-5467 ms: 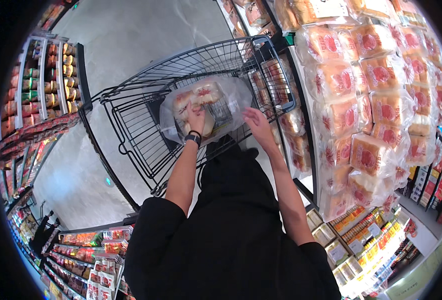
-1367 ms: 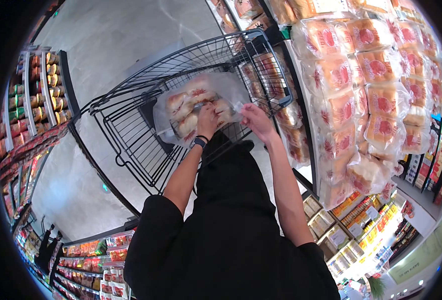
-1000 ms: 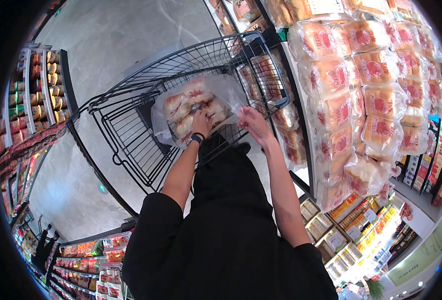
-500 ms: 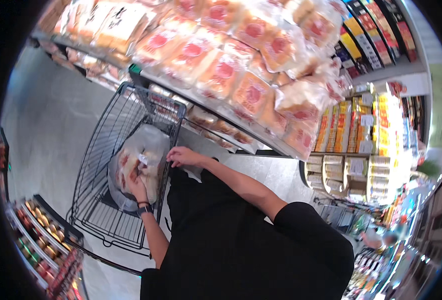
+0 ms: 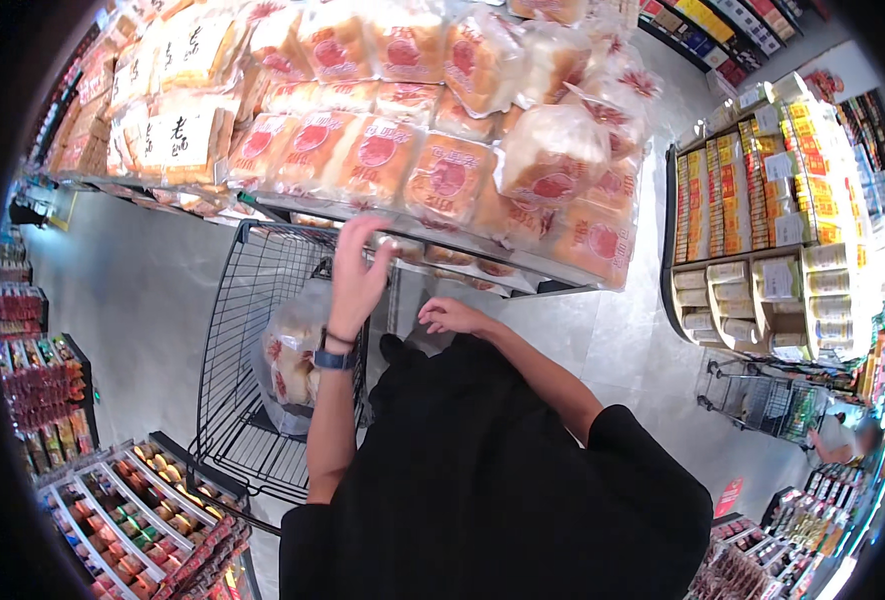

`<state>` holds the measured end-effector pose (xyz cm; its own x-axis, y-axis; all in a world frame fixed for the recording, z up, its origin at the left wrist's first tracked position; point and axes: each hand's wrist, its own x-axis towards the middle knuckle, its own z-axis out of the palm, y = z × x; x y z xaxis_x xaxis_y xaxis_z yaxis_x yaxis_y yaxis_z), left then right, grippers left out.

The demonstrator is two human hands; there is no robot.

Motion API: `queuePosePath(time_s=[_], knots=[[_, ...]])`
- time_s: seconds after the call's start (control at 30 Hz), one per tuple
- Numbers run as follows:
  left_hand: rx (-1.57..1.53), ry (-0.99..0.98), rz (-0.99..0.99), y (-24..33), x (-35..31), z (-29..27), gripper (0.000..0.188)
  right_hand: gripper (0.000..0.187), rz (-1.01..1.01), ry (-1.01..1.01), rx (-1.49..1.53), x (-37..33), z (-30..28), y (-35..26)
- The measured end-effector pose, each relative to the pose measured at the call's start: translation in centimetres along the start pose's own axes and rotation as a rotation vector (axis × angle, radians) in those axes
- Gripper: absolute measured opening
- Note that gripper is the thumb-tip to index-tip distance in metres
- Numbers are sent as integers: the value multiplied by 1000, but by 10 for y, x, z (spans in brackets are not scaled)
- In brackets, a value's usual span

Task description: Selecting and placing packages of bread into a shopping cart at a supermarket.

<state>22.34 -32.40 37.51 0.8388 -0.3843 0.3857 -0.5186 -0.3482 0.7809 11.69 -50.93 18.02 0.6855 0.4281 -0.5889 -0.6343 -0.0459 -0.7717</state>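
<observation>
Left hand [image 5: 358, 275] is what I am watching first: it is reaching up with fingers spread and loose, gripping nothing, its fingertips touching or just short of the front edge of the bread shelf [image 5: 413, 238]; I cannot tell which. A dark watch [image 5: 333, 358] is sitting on that wrist. I am seeing the right hand [image 5: 453, 315] hanging lower, just beside the black-clad chest, fingers lightly curled and empty, near the shelf's underside. Below the left forearm, the clear bag of bread rolls [image 5: 291, 362] is lying inside the black wire shopping cart [image 5: 248, 300], leaning against the cart's near wall, apart from both hands. Bagged loaves with red round labels [image 5: 448, 180] are crowding the shelf above, stacked in rows and spilling toward the right end. Off to the right, a rack of yellow boxed goods [image 5: 763, 240] is standing well apart across the grey floor [image 5: 138, 290], and a second cart [image 5: 763, 400] is waiting beside it.
</observation>
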Motion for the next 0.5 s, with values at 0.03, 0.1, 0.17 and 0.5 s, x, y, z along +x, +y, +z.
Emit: queuePosePath(time_s=[0.03, 0.1, 0.17, 0.5], knots=[[-18, -47, 42, 23, 26, 17, 32, 27, -97, 31, -101, -3, -10, 0], [-89, -111, 96, 62, 71, 54, 40, 27, -208, 70, -201, -11, -25, -1], [-102, -109, 181, 87, 108, 93, 50, 27, -355, 97, -220, -20, -39, -5], [75, -172, 236, 114, 213, 195, 62, 27, -461, 32, 51, -126, -77, -36]])
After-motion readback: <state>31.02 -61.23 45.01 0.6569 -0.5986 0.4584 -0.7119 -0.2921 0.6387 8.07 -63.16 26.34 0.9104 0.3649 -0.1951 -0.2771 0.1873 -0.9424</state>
